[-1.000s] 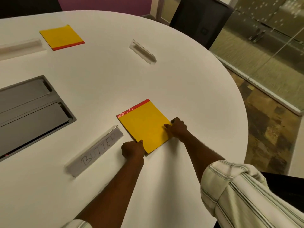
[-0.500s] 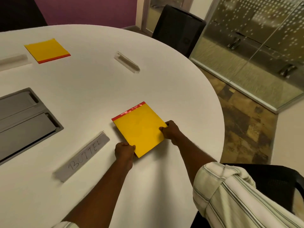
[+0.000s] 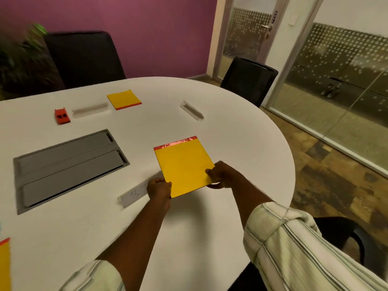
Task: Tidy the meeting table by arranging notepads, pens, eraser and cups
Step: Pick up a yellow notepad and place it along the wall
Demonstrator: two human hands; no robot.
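Observation:
A yellow notepad (image 3: 182, 164) with a red top strip is held just above the white round table (image 3: 241, 127). My left hand (image 3: 159, 188) grips its near left corner. My right hand (image 3: 220, 175) pinches its near right corner, thumb on top. A second yellow notepad (image 3: 123, 99) lies flat at the far side. A third yellow notepad (image 3: 4, 267) shows only partly at the left edge of the view. A small red eraser (image 3: 62, 116) lies at the far left. No pens or cups are in view.
A grey name plate (image 3: 134, 195) lies left of my left hand, partly hidden by it. Two more name plates (image 3: 90, 110) (image 3: 192, 112) lie farther back. A grey cable hatch (image 3: 67, 164) is set into the table. Black chairs (image 3: 247, 80) stand around it.
The near notepad has turned so its red strip faces away from me, and its near edge has risen. The view has tilted up, showing the eraser and chairs.

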